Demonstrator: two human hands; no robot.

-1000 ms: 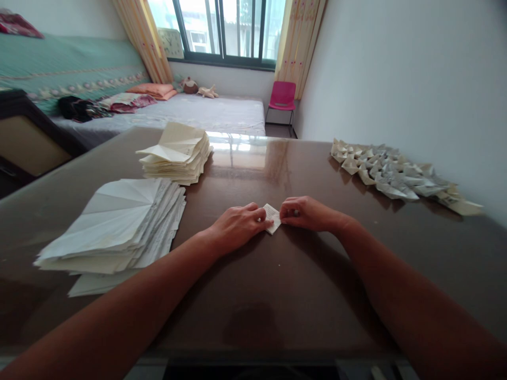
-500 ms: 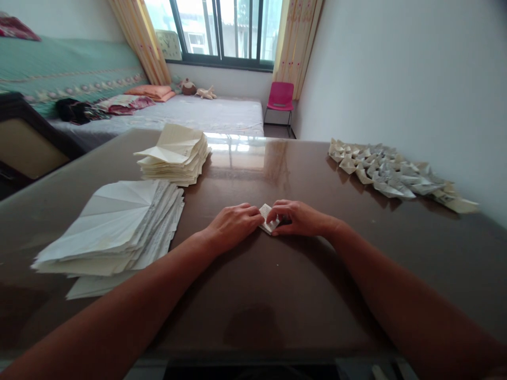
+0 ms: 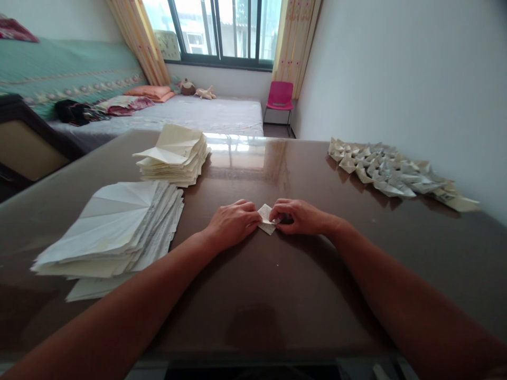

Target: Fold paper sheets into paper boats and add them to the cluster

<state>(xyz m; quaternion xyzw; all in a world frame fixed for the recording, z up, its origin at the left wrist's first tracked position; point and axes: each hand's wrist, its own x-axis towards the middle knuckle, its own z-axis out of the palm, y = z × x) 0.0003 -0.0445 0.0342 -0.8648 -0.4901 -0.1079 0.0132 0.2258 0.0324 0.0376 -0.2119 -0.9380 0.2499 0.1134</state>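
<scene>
A small folded piece of paper (image 3: pixel 266 214), diamond-shaped with printed lines on it, lies on the glossy brown table (image 3: pixel 253 279) between my hands. My left hand (image 3: pixel 235 221) has its fingers closed on the paper's left corner. From the other side my right hand (image 3: pixel 295 216) pinches the right part of it, with thumb and forefinger curled together. A crease runs across the paper between the two grips. Parts of both corners are hidden under my fingertips.
To the left stand a stack of white creased sheets (image 3: pixel 114 211) and, behind it, a stack of cream sheets (image 3: pixel 178 145). Several folded paper boats (image 3: pixel 388 166) crowd the right rear by the wall. Beyond the table are a bed (image 3: pixel 222 113) and a pink chair (image 3: pixel 280 96).
The right fingers have shifted slightly on the paper, and more of its face and lower edge shows. The left hand has moved a little to the left. Stacks and boats stay put.
</scene>
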